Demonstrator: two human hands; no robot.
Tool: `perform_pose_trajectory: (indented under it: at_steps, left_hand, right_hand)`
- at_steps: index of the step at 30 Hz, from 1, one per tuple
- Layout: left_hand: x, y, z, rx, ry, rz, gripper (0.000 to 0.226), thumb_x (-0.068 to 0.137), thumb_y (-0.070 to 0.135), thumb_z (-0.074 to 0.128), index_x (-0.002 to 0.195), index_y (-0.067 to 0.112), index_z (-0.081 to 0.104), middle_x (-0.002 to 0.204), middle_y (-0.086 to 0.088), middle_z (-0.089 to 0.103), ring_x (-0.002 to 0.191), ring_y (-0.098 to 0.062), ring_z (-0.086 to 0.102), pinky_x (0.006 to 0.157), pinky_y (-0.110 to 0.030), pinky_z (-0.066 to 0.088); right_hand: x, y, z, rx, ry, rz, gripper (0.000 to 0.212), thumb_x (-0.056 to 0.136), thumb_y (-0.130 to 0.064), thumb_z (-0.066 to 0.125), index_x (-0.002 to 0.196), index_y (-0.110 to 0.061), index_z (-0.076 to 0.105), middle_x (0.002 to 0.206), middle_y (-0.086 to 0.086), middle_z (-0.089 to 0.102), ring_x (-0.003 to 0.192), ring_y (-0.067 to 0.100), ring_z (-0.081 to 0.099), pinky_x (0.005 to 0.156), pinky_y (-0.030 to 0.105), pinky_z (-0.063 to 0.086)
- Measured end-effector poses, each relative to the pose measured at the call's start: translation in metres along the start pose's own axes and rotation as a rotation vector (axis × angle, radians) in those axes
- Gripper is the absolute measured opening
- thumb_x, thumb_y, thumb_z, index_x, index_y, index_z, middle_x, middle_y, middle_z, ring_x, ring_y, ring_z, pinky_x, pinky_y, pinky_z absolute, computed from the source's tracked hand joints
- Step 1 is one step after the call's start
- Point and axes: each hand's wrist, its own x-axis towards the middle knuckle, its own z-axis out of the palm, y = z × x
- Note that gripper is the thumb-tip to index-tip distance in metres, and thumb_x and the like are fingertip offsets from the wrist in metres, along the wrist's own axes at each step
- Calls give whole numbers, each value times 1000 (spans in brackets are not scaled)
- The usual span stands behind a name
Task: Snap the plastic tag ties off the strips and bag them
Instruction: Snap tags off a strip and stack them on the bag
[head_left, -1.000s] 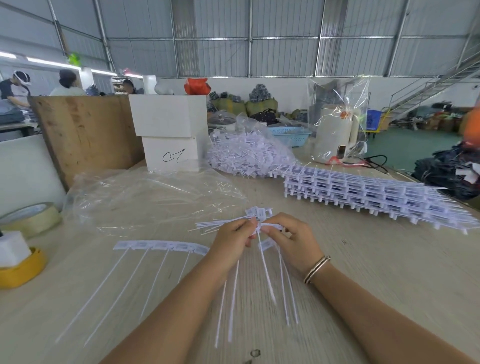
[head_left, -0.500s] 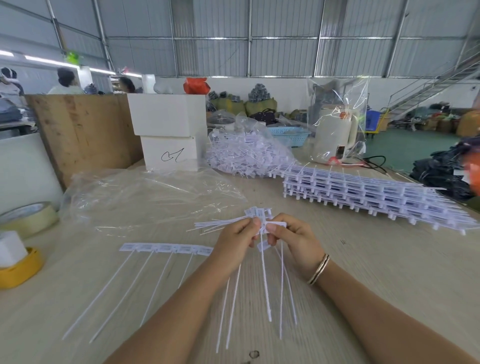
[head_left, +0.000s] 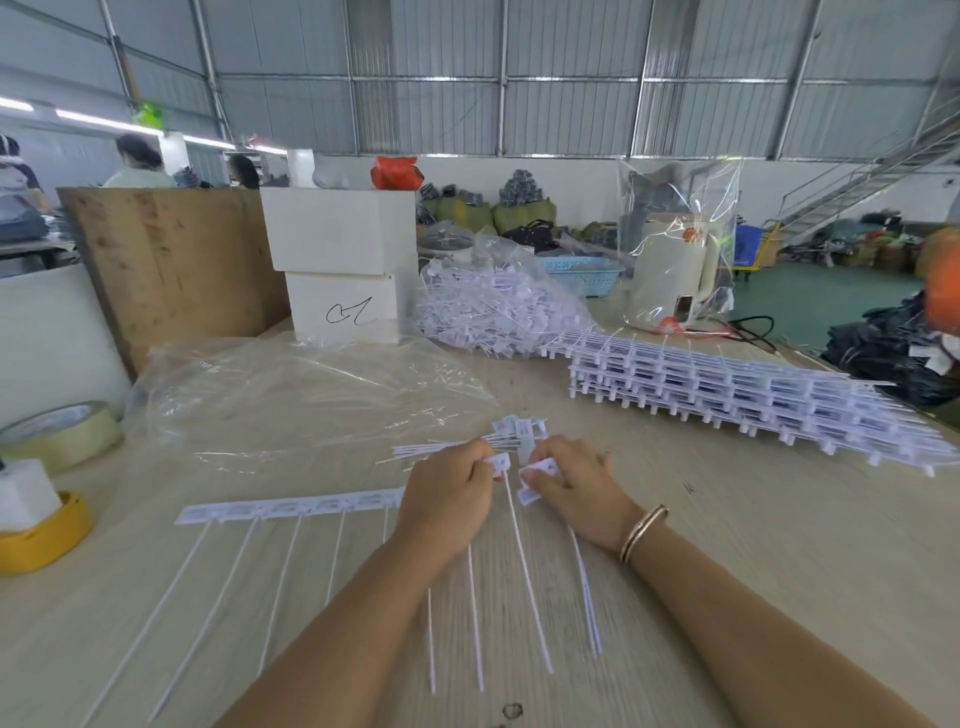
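A strip of white tag ties (head_left: 291, 506) lies on the table, its heads joined and tails pointing toward me, its right end under my left hand. My left hand (head_left: 449, 491) pinches the head of one tie (head_left: 500, 462) whose tail hangs down, and also grips a bundle of loose ties (head_left: 441, 448) that fans out to the left. My right hand (head_left: 571, 486) pinches the short remaining piece of strip (head_left: 537, 475), a small gap away from the left. A clear plastic bag (head_left: 291, 395) lies flat behind the hands.
A stack of full tie strips (head_left: 727, 392) lies at the right. A clear bag stuffed with loose ties (head_left: 493, 306) sits at the back, beside white boxes (head_left: 340, 260). Tape rolls (head_left: 57, 431) sit at the left edge. A bagged kettle (head_left: 675, 270) stands behind.
My hands have pulled apart a little, and one tie's head has come away from the piece in my right hand. The view has tilted slightly.
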Motion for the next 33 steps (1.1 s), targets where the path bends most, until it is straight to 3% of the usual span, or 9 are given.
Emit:
perform_pose_trajectory:
  at_steps: [4, 7, 11, 15, 19, 22, 26, 29, 33]
  left_hand:
    - [-1, -4, 2, 94, -99, -28, 17, 89, 12, 41, 91, 25, 51, 77, 8, 52, 74, -19, 51, 62, -31, 34]
    - [0, -7, 2, 76, -146, -38, 32, 88, 10, 43, 115, 28, 47, 90, 7, 55, 74, -12, 53, 62, -30, 37]
    - [0, -8, 2, -10, -147, -9, 34, 89, 7, 41, 115, 28, 43, 94, 9, 53, 73, -9, 51, 61, -29, 39]
    - [-1, -6, 3, -63, -118, 80, 37, 90, 5, 45, 122, 24, 42, 104, 12, 47, 87, -4, 51, 72, -18, 40]
    - [-5, -1, 7, -120, -116, 221, 36, 92, 9, 50, 125, 19, 41, 112, 11, 45, 97, 1, 50, 81, -8, 39]
    - [-6, 1, 5, -104, -97, 246, 32, 92, 10, 52, 123, 17, 44, 115, 9, 47, 93, 2, 49, 83, -10, 40]
    - [-2, 1, -3, 157, -15, 175, 9, 94, 20, 46, 94, 24, 54, 82, 14, 56, 77, -10, 52, 80, -30, 40]
    - [-2, 0, -4, 251, -46, 138, 31, 95, 30, 43, 65, 28, 42, 55, 10, 43, 58, -9, 43, 67, -30, 27]
    - [-1, -1, -1, 139, -69, 104, 30, 94, 31, 47, 73, 15, 60, 55, 5, 45, 58, -13, 46, 58, -29, 26]
  right_hand:
    - [-1, 0, 6, -236, -46, -62, 15, 89, -33, 54, 104, -31, 54, 97, -16, 48, 100, 7, 40, 87, 31, 23]
    - [-1, 3, 2, -346, -10, -42, 17, 90, -36, 53, 105, -35, 61, 104, -16, 51, 105, 7, 40, 80, 29, 18]
    - [0, 16, -11, -363, 33, 43, 17, 92, -36, 51, 98, -32, 66, 110, -11, 56, 109, 12, 44, 83, 28, 20]
    - [-5, 9, -14, -135, 280, -50, 25, 94, -36, 48, 93, -25, 70, 95, -12, 59, 96, 12, 51, 74, 26, 19]
    - [-9, -13, 0, -107, 123, -145, 47, 85, -54, 30, 100, -30, 68, 91, -21, 54, 94, 1, 46, 81, 28, 23]
    - [-6, -14, 0, -92, 71, -115, 26, 93, -42, 47, 89, -25, 66, 83, -14, 55, 88, 3, 45, 84, 31, 25]
    - [-7, -10, -6, 53, 81, -57, 13, 93, -27, 55, 81, -25, 60, 75, -20, 53, 82, -1, 45, 93, 36, 29]
    - [-7, -10, -5, 78, 36, -33, 15, 92, -29, 56, 80, -22, 61, 76, -17, 54, 83, 2, 46, 93, 36, 28]
    - [-7, -11, -4, 140, -83, -37, 26, 87, -35, 61, 84, -9, 66, 73, -2, 54, 75, 4, 46, 91, 42, 33]
